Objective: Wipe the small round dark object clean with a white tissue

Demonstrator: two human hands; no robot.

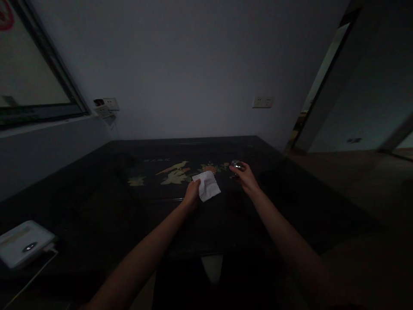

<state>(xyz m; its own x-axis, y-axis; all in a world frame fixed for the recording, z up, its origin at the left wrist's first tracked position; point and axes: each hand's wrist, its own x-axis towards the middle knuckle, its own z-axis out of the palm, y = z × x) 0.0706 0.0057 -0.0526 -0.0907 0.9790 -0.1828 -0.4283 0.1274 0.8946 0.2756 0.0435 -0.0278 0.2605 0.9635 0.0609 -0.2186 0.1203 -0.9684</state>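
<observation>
The room is dim. My left hand (192, 193) is closed on a white tissue or cloth (206, 185), held just above the dark table (97, 206). My right hand (245, 176) is curled round a small shiny object (237, 165) that I cannot make out clearly; it sits at the fingertips, close to the tabletop. The two hands are a short distance apart, near a painted bird-and-leaf pattern (176, 173) on the table's top.
A white box-like device (24, 243) with a cable lies at the table's near left corner. A window (29, 73) and wall sockets (106, 106) are at left, another socket (262, 102) on the back wall, a doorway (322, 77) at right.
</observation>
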